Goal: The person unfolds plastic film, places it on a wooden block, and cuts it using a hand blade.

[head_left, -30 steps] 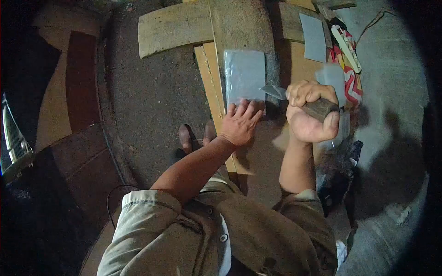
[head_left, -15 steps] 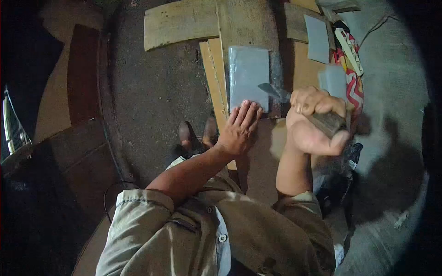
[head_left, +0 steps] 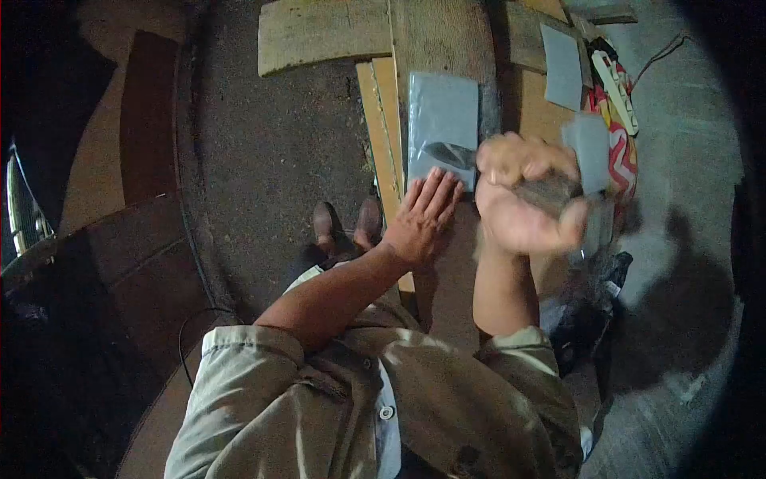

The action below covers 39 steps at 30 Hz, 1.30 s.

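Observation:
A pale, clear-plastic-covered packet or stack of sheets (head_left: 444, 104) lies flat on a wooden board (head_left: 443, 36). My left hand (head_left: 421, 222) rests palm down, its fingers stretched over the packet's near edge. Just to the right, my right hand (head_left: 511, 215) is closed around the thick wooden handle of a dark-bladed tool (head_left: 448, 155). The blade points left over the packet's lower part, near my left fingertips. Whether it touches the surface I cannot tell. Motion blurs the right hand, and the tool's exact kind is unclear.
Another pale sheet (head_left: 563, 68) and a blurred pale stack (head_left: 589, 148) are on the right. Beside them are a white power strip (head_left: 613, 89) and a red patterned cloth (head_left: 622, 164). A wooden plank (head_left: 323, 36) extends left over dark ground. Shoes (head_left: 325, 223) show beside the board.
My right hand has moved left with the tool, bringing the blade farther over the packet. My left hand keeps its place at the near edge. The whole view has shifted slightly.

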{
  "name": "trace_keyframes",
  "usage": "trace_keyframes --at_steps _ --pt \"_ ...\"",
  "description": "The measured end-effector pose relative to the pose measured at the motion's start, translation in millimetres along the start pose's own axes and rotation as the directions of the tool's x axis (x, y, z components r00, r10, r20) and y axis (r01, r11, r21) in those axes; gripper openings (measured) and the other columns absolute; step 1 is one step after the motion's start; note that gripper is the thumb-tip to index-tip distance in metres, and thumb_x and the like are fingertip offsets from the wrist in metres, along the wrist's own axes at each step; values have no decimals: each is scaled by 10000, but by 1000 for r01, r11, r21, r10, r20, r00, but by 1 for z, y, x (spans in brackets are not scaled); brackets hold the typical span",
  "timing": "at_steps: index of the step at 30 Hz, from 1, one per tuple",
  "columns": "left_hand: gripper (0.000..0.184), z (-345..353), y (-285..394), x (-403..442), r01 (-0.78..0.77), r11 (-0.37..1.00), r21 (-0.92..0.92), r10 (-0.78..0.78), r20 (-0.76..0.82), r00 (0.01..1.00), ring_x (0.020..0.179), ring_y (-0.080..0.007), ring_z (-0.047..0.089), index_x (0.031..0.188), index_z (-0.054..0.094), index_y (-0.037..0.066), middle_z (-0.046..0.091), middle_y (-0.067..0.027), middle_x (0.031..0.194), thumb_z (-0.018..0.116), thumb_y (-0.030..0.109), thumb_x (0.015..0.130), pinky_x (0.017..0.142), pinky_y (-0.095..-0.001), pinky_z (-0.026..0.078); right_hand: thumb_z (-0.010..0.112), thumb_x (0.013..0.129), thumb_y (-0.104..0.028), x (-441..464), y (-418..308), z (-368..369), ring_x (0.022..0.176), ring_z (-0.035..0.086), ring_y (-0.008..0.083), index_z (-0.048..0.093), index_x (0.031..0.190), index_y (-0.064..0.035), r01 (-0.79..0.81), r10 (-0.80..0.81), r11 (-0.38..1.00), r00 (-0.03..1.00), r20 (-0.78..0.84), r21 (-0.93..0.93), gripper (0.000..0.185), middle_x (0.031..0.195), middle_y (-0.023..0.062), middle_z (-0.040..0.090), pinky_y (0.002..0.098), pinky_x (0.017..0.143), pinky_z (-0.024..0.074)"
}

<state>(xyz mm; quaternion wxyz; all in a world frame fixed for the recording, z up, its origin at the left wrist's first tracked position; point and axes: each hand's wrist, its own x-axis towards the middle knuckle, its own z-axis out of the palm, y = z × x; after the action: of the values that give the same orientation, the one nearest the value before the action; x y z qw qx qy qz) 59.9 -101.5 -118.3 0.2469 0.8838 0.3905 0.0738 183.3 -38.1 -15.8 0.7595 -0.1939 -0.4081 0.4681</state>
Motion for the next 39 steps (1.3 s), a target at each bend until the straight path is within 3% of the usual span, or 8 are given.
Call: trace_keyframes --at_steps 2,6,10,14,16,17,22,39 --pt "733 4 -1 0 -2 990 143 -4 42 999 1411 -345 156 1465 206 47 205 -162 1510 508 223 821 1128 -485 156 373 847 -642 3 -14 11 550 406 204 472 829 -48 146 -141 984 989 49 -102 602 642 91 465 378 538 353" --pt "745 4 -2 -1 -42 997 66 41 8 999 1408 -357 154 1468 190 37 191 -175 1511 501 226 818 1128 -499 145 387 841 -636 0 -1 -7 544 401 209 464 804 -35 28 -28 980 1000 0 -198 607 630 96 463 380 546 360" --pt "805 3 -3 5 -13 1000 -2 13 -25 1000 1415 -374 116 1471 187 51 148 -203 1516 562 225 781 1132 -507 120 483 840 -577 2 -18 -7 621 433 215 466 830 -3 64 -63 998 998 16 -5 575 669 119 463 353 619 379" --pt "822 4 -2 1 -45 989 144 36 67 997 1409 -379 134 1479 144 47 164 -207 1510 551 199 780 1123 -517 144 480 851 -568 -3 -13 -21 599 433 214 472 834 7 75 -54 978 993 109 -195 575 661 111 460 355 591 377" --pt "803 3 -1 1 -7 997 -75 5 -23 1000 1410 -376 133 1478 151 48 162 -205 1511 541 186 789 1120 -520 149 468 877 -532 3 -14 -26 585 434 208 474 839 6 70 -68 989 997 21 -131 539 668 105 467 362 572 375" --pt "797 2 -3 2 -29 992 126 20 75 997 1413 -374 127 1476 151 47 162 -204 1512 536 198 796 1121 -517 148 478 867 -542 2 -17 -27 577 431 205 475 842 1 76 -75 991 997 12 -109 543 670 105 469 360 564 372" --pt "866 4 -3 2 -30 992 123 28 19 999 1417 -357 119 1479 125 48 122 -178 1530 585 158 754 1135 -490 148 504 834 -564 -1 -29 -22 578 427 197 470 842 -19 161 -156 982 986 53 -103 547 667 101 475 339 567 360" --pt "614 8 2 -15 -40 969 244 1 159 987 1425 -332 70 1408 377 91 16 -162 1544 537 277 845 1154 -485 90 445 854 -580 -9 -29 -35 594 446 200 466 843 -35 99 -102 965 995 1 -242 545 677 95 489 348 576 374"
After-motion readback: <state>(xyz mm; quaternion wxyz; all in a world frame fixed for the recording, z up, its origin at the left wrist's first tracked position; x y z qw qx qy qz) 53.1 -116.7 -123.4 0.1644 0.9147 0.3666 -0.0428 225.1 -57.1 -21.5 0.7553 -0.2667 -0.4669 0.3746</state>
